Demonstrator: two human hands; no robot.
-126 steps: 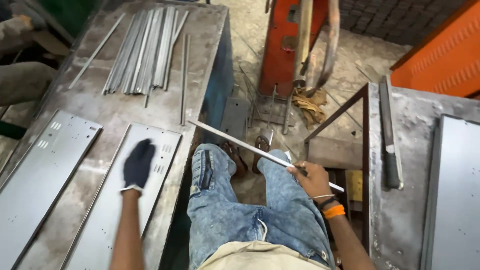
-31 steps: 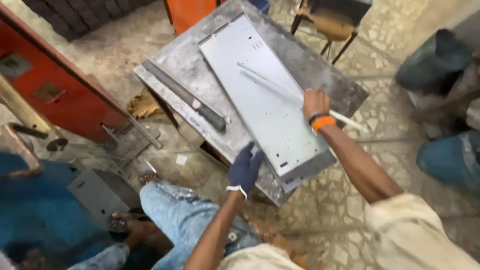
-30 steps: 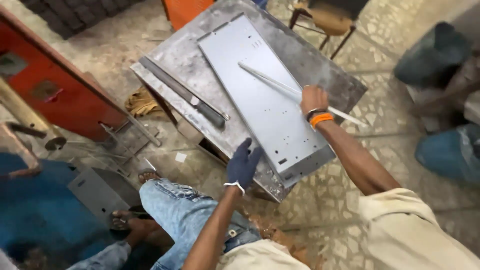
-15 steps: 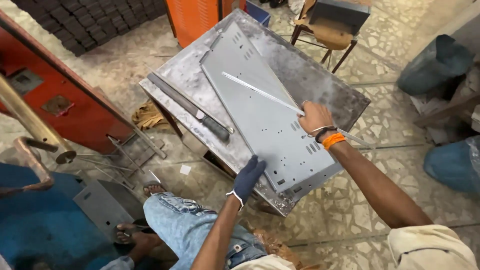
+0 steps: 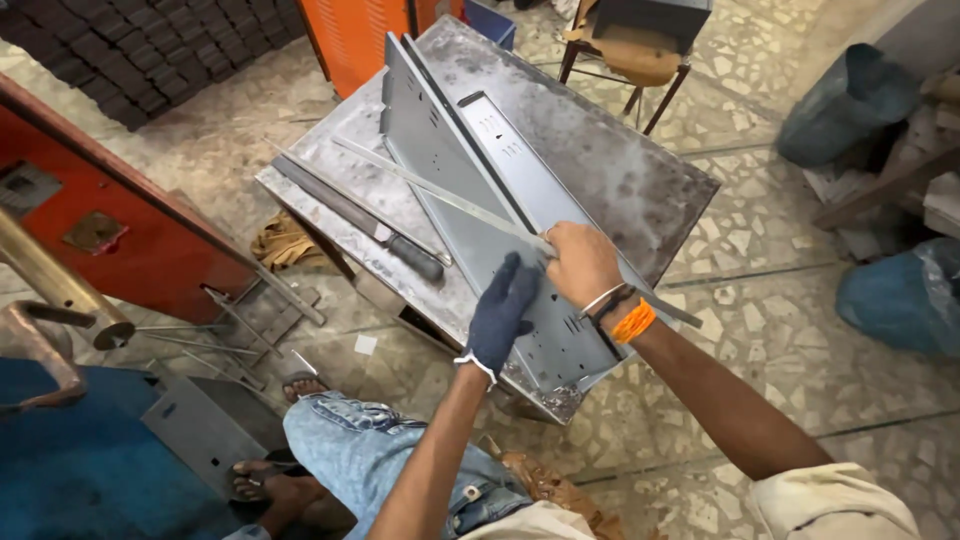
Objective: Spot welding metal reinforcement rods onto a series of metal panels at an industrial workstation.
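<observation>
My left hand (image 5: 503, 310), in a dark blue glove, grips the near end of a grey sheet-metal panel (image 5: 432, 150). The panel is tilted up on its long edge on a worn steel table (image 5: 630, 175). A second flat panel (image 5: 545, 195) with small punched slots lies under it. My bare right hand (image 5: 583, 262), with an orange wristband, holds a long thin metal strip (image 5: 430, 190). The strip rests across the raised panel's face and runs away to the upper left.
A long flat tool with a black handle (image 5: 355, 215) lies along the table's left side. A red machine frame (image 5: 130, 215) stands at left and an orange cabinet (image 5: 350, 30) behind. A wooden stool (image 5: 640, 50) and dark sacks (image 5: 850, 95) sit at the right.
The panel lay flat on the table a second ago; it now stands tilted up on its edge. My left hand went from the table edge onto the panel, and the strip lies against it.
</observation>
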